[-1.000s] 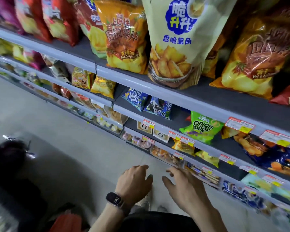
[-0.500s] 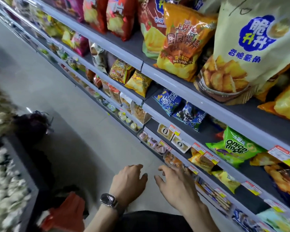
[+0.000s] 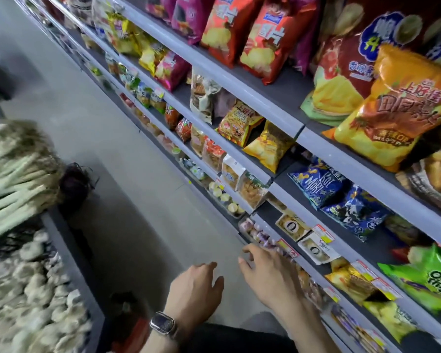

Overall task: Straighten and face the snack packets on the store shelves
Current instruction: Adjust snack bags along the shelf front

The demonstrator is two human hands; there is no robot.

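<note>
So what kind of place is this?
Likely a small grocery shop: tiered shelves full of snack bags, price tags on the shelf edges, and garlic and scallions across the aisle.

Bundled green onions (image 3: 10,179), heaped garlic bulbs (image 3: 36,289), grey floor (image 3: 138,189)

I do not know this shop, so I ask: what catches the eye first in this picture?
The big orange chip bag on the upper shelf at upper right stands out, with red chip bags to its left. At bottom centre the left hand and right hand hover empty near a low shelf.
</note>
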